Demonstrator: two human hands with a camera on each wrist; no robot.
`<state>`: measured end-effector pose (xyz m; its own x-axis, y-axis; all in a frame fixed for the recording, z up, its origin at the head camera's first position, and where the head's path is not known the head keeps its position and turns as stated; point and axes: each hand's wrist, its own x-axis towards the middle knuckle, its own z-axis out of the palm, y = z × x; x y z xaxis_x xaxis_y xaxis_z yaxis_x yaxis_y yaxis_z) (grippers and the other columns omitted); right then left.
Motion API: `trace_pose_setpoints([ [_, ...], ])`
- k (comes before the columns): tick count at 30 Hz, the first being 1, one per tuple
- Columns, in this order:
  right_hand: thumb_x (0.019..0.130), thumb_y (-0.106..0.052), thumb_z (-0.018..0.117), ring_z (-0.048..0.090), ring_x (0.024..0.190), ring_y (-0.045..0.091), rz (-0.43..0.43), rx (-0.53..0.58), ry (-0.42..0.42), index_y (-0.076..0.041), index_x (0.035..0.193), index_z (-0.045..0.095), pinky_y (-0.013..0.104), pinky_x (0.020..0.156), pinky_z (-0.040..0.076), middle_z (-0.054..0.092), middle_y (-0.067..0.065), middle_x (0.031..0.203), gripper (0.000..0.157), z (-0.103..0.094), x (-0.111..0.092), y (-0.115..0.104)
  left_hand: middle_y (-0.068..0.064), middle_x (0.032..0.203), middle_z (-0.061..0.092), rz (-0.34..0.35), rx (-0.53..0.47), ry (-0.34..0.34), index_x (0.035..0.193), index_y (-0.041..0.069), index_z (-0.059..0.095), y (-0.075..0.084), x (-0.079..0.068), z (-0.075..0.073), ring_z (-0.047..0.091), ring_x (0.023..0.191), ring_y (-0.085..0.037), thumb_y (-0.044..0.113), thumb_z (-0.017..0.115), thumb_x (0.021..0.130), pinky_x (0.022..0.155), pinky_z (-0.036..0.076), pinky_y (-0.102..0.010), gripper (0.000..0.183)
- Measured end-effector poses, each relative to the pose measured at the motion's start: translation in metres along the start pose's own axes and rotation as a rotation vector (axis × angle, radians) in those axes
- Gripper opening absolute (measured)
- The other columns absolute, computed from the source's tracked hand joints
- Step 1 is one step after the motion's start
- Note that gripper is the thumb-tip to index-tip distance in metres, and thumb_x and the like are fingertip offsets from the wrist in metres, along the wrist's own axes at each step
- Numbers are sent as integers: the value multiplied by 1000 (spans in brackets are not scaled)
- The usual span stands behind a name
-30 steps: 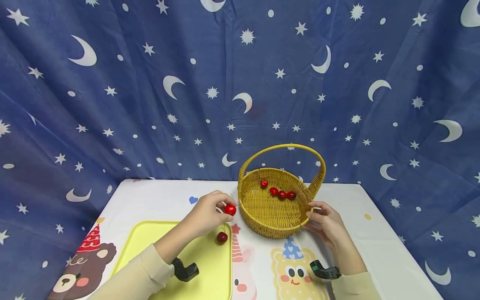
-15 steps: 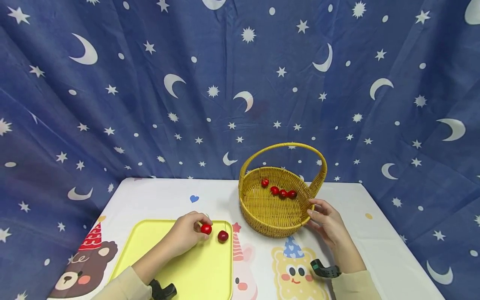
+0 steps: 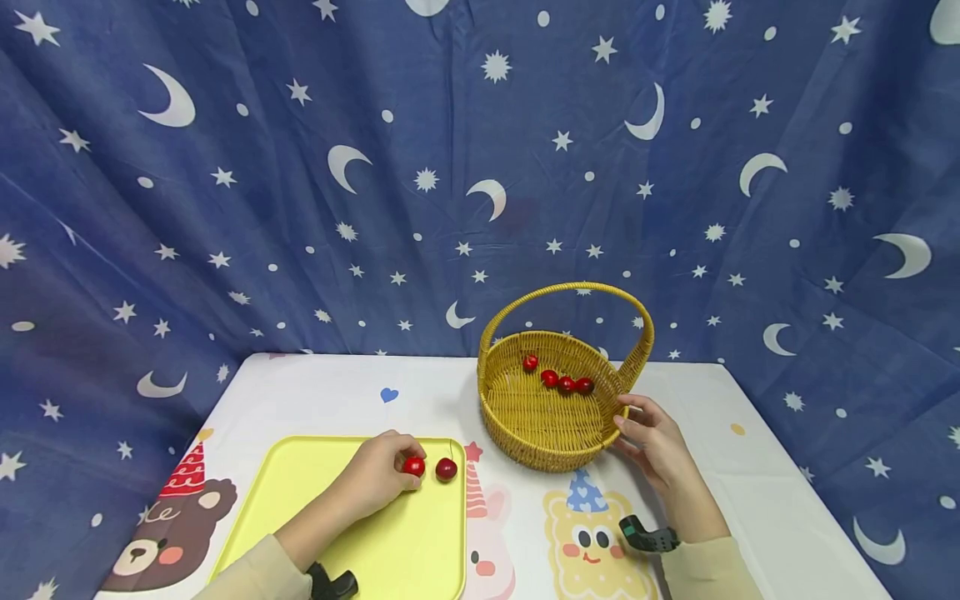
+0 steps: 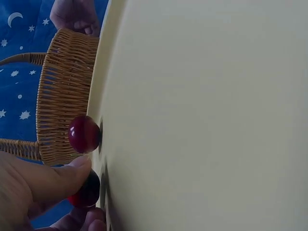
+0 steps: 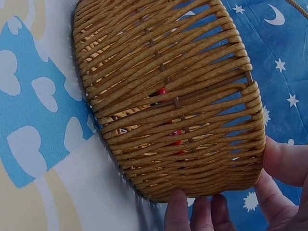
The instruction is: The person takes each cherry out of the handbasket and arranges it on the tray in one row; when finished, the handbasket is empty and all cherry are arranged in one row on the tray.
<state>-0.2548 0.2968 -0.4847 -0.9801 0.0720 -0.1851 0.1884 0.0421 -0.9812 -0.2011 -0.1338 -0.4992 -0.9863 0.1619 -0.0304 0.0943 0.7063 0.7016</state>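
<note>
My left hand [image 3: 383, 472] pinches a bright red cherry [image 3: 414, 467] between thumb and fingers, low over the yellow tray [image 3: 375, 542]. Just right of it a darker cherry [image 3: 446, 470], stem up, lies on the tray near its right edge. The left wrist view shows the thumb [image 4: 57, 180] along the held cherry [image 4: 86, 191], close to the tray surface. My right hand [image 3: 657, 442] holds the right side of the wicker basket [image 3: 551, 458], thumb at the rim and fingers against the outer wall. Several red cherries [image 3: 566, 385] lie toward the back inside it.
A tall arched handle [image 3: 566, 288] spans the basket. The table is covered by a white cloth [image 3: 322, 392] with printed cartoon animals. Behind it hangs a blue curtain [image 3: 420, 233] with moons and stars. Black straps circle both wrists.
My left hand has moved left and down from beside the basket to the tray, carrying the bright cherry next to the darker one. My right hand stays on the basket.
</note>
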Motion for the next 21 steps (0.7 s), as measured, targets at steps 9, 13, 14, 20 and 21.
trace_pose_setpoints([
  [9,105,-7,64,64,119,20,-1,-5,-8,-12,145,55,32,94,60,51,13,139,41,-1,1,0,2,88,61,-10,32,6,100,19,78,0,4,2,53,80,-16,12,96,79,73,45,-31,29],
  [13,105,-9,66,65,117,19,-1,-13,-10,-12,146,55,32,93,60,52,13,139,42,-2,1,1,3,90,62,-16,25,1,101,19,78,-2,5,1,53,80,-15,13,96,77,73,46,-31,31],
  [14,105,-9,66,65,117,18,-2,-13,-11,-11,146,55,32,93,60,52,12,138,42,-2,1,1,3,90,63,-16,23,0,101,20,78,-2,6,1,53,80,-15,13,96,78,73,46,-31,31],
  [20,105,-9,65,65,117,20,-5,-27,-13,-10,147,53,33,94,60,52,14,139,43,-3,1,0,4,90,64,-13,1,-13,98,22,77,-4,7,1,53,80,-15,13,97,78,73,46,-30,30],
  [21,106,-9,64,65,118,20,-3,-31,-12,-10,147,53,33,94,60,51,14,140,43,-2,1,0,4,91,65,-15,-2,-14,98,22,77,-4,6,1,53,80,-15,13,97,77,73,46,-30,30],
])
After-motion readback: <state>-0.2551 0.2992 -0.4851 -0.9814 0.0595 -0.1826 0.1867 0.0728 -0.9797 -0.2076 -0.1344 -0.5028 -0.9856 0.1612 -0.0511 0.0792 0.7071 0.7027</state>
